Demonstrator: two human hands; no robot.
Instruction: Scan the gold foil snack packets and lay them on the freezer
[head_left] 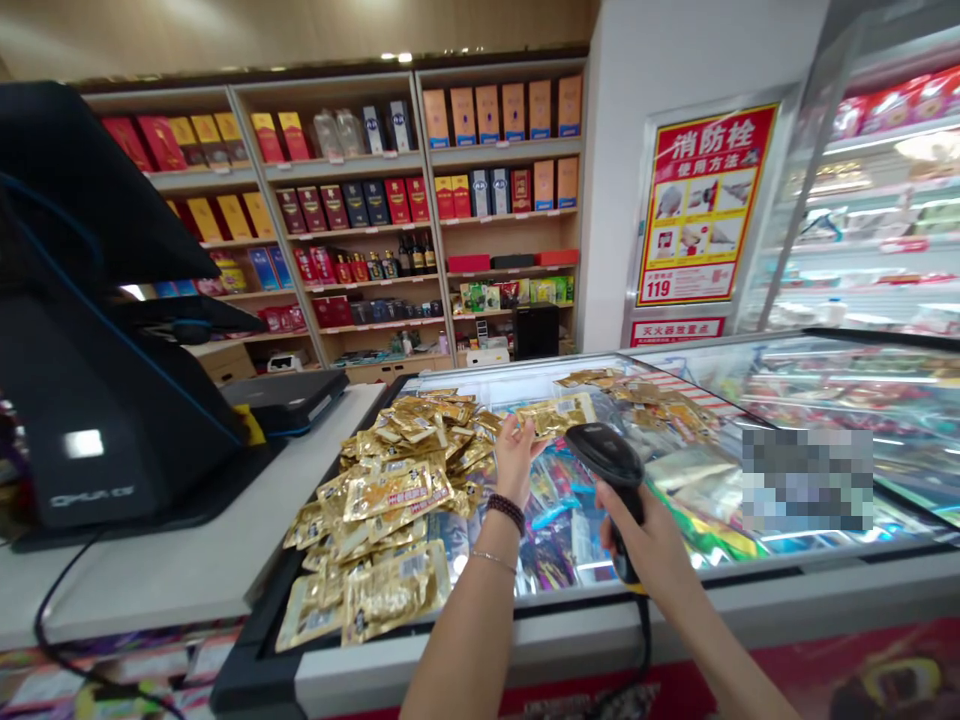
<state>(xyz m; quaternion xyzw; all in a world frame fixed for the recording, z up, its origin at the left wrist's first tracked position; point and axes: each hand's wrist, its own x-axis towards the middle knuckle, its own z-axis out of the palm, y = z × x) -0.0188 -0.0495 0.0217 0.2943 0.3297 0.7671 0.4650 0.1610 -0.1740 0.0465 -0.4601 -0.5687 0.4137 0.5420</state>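
My left hand (pixel 516 450) is closed on a gold foil snack packet (pixel 559 414), held above the glass lid of a chest freezer. In my right hand (pixel 649 530) is a black barcode scanner (pixel 606 458), its head tilted toward the packet and its cable hanging down in front. A large heap of gold packets (pixel 397 490) lies on the glass to the left of my left hand. Beyond and to the right, a smaller pile of gold packets (pixel 667 405) rests on the same lid.
The checkout machine (pixel 97 400) stands at the left on a white counter (pixel 300 500). The freezer (pixel 375 670) fills the front, with packaged goods under its glass. Behind are shelves (pixel 360 170) of boxes and bottles. A red sign (pixel 705 205) hangs on the wall; a lit display fridge (pixel 892 230) is at right.
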